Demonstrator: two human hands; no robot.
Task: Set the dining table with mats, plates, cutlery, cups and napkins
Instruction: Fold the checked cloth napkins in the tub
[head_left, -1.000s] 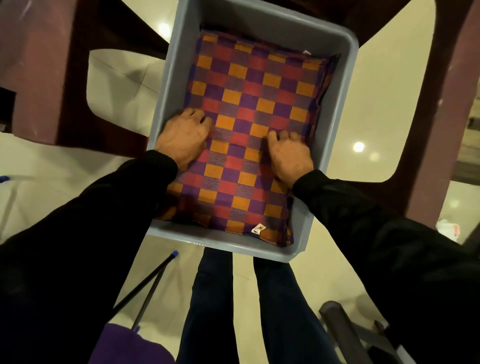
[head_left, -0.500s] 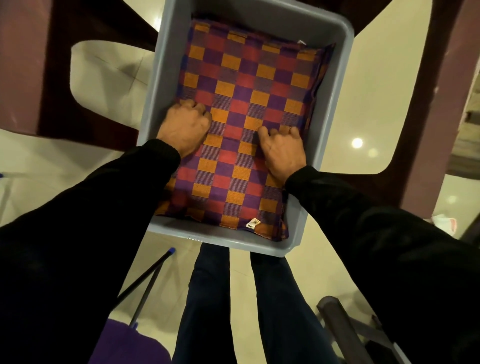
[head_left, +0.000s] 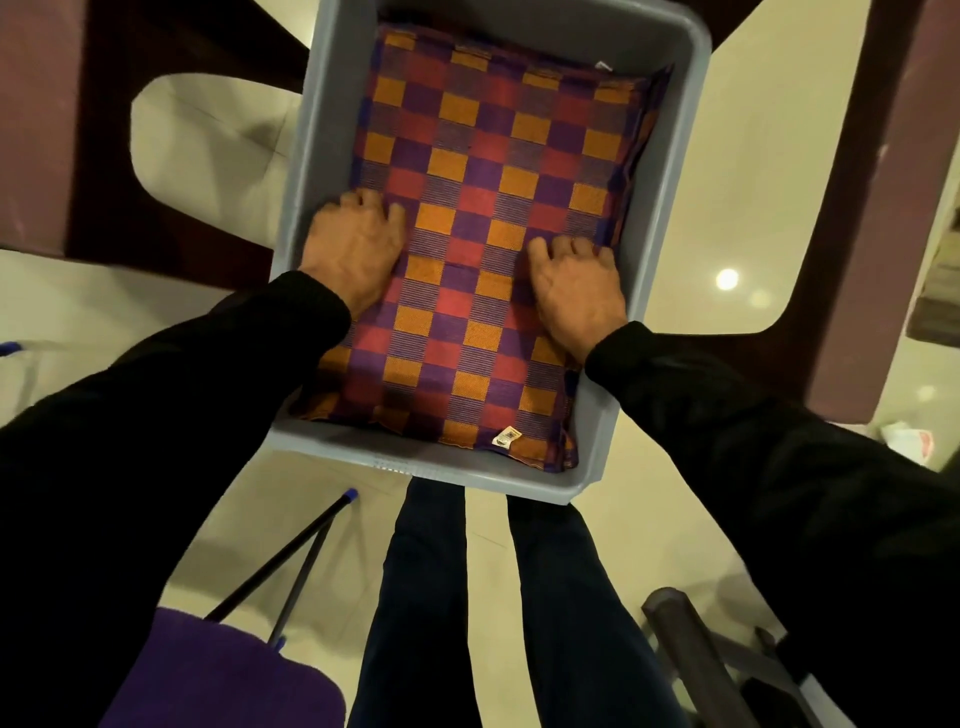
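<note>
Resting on a stack of checked woven mats (head_left: 483, 228), in orange, red and purple squares, both of the person's hands lie palm down inside a grey rectangular plastic tub (head_left: 670, 249). The left hand (head_left: 356, 244) sits at the stack's left edge, against the tub's left wall, its fingers (head_left: 363, 200) bent at the knuckles and close together, the tips pressed into the cloth; whether they hook under the top mat or only press on it cannot be told. The right hand (head_left: 579, 291) sits near the stack's right edge, its fingers (head_left: 566, 247) likewise curled down onto the fabric with small gaps between them, and whether they hold a layer cannot be told either. Black sleeves (head_left: 208, 415) cover both arms to the wrists.

The mats fill almost the whole floor of the tub, and several layered edges show along the right side and the near right corner. A small white sewn label (head_left: 506, 435) lies at the near edge of the top mat, and a second pale tag (head_left: 602, 66) peeks out at the far right corner.

Dark maroon furniture (head_left: 857, 208) surrounds the tub on the left, the far side and the right, over a glossy cream tiled floor (head_left: 748, 130) that reflects a round light. The person's legs in dark trousers (head_left: 421, 597) stand below the tub's near rim. Two thin black rods with blue tips (head_left: 291, 556) and a purple cloth (head_left: 223, 670) lie at the lower left, and a dark metal frame (head_left: 691, 639) is at the lower right.
</note>
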